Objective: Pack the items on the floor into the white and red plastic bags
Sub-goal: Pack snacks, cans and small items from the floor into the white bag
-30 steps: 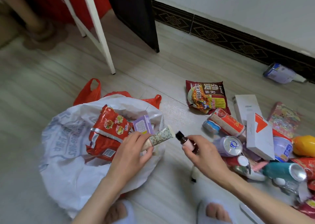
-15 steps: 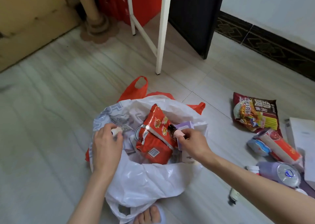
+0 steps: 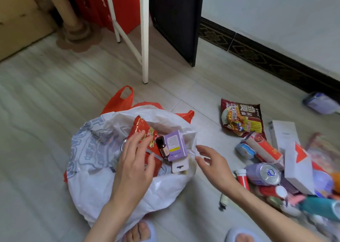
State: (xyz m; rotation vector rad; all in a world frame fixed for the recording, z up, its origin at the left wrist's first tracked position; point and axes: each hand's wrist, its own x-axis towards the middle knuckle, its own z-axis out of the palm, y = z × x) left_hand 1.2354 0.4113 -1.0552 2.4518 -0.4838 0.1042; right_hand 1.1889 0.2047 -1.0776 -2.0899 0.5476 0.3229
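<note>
The white plastic bag lies open on the floor over the red plastic bag. Inside it are a red snack packet, a purple box and a small brown bottle. My left hand hovers over the bag's mouth with fingers spread, holding nothing. My right hand is just right of the bag's rim, fingers relaxed and empty. A pile of items lies to the right: a noodle packet, white boxes, a purple can, an orange tube.
A white table leg and a dark panel stand behind the bags. A dark baseboard runs along the wall at right. My slippered feet are at the bottom edge. A small tube lies by my right wrist.
Both hands have let go: the tube from my left hand and the small brown bottle from my right hand now lie in the white bag. My right hand has drawn back to the right.
</note>
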